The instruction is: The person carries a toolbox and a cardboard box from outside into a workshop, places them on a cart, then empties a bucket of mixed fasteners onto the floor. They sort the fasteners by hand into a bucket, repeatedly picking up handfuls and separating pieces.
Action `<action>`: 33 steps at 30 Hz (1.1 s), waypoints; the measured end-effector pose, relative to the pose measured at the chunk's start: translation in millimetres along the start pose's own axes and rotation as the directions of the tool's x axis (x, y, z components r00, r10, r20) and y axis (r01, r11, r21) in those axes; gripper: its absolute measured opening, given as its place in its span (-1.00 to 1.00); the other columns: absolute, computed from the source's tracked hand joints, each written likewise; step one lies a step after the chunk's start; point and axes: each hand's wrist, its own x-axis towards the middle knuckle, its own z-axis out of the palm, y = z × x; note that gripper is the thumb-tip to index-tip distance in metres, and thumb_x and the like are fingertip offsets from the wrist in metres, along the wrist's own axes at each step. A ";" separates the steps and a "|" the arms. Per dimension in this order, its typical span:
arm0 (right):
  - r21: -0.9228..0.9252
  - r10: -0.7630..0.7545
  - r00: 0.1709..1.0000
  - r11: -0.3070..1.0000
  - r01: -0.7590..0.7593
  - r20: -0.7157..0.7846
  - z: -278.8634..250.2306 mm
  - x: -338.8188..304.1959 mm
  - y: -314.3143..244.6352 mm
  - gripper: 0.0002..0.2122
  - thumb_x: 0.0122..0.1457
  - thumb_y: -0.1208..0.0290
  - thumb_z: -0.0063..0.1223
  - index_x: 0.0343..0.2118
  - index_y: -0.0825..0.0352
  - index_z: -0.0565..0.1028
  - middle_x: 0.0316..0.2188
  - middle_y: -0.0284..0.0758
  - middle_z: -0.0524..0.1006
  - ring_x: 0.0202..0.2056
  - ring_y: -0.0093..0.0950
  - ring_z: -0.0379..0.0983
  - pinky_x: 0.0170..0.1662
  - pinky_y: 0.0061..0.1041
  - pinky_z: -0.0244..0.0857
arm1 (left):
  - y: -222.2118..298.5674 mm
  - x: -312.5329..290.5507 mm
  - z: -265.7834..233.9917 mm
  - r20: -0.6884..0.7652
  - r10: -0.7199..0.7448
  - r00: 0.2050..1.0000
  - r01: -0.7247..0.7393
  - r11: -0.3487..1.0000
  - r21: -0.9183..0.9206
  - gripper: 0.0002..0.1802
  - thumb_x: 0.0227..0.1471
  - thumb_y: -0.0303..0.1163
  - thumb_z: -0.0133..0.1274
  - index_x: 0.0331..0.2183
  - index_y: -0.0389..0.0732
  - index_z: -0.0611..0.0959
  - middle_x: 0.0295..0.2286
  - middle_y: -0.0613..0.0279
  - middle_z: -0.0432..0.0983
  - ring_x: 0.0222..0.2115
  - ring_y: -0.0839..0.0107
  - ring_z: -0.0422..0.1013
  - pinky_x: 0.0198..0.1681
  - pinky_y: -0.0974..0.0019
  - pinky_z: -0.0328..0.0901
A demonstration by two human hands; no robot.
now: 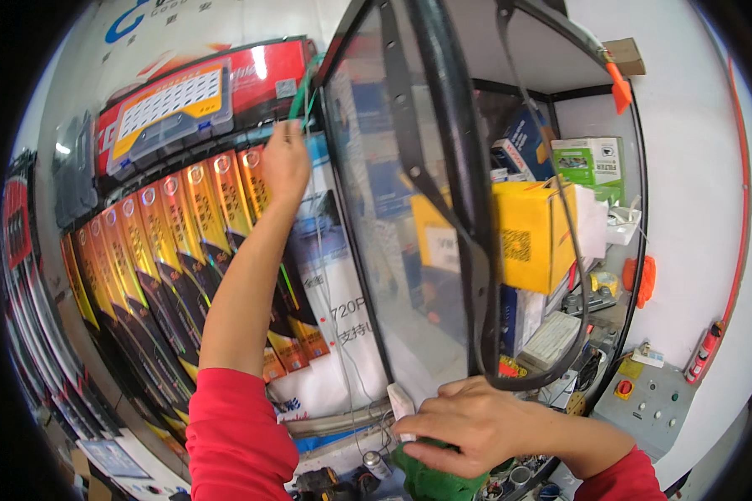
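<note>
Fingers [290, 132] of the left hand [285, 167] up by a green strap [298, 100], can't tell if they've got it, right hand [472, 424] curled round a white piece [398, 401], just above some green cloth [437, 476], yellow box [535, 230] up to the right

— Where are the hands?

— The left hand [287, 165] is raised, far and left of centre, its fingertips beside a green strap [299, 100]. The right hand [470, 424] is near and right of centre, fingers bent at a white piece [401, 403] above a green, cloth-like bundle [439, 476]; its grip is unclear.

— And around them?

— Left, upright orange-and-black boxes [171, 221] stand in a row below a clear-lidded case [175, 108]. Right, a black-framed cabinet [455, 117] holds a yellow box [539, 225].
</note>
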 end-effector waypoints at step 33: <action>0.220 0.596 -0.103 -0.444 -0.869 0.796 427.7 -226.9 -358.9 -0.71 0.39 0.24 0.03 -0.23 0.43 0.59 -0.42 -0.44 0.59 -0.38 -0.65 0.44 -0.27 -0.54 0.35 | 195.3 -641.4 -710.1 0.281 -0.945 -0.168 0.969 -0.105 0.225 -0.83 0.19 -0.49 0.10 -0.17 -0.31 0.62 -0.37 0.17 0.60 -0.34 0.48 0.46 -0.23 0.36 0.37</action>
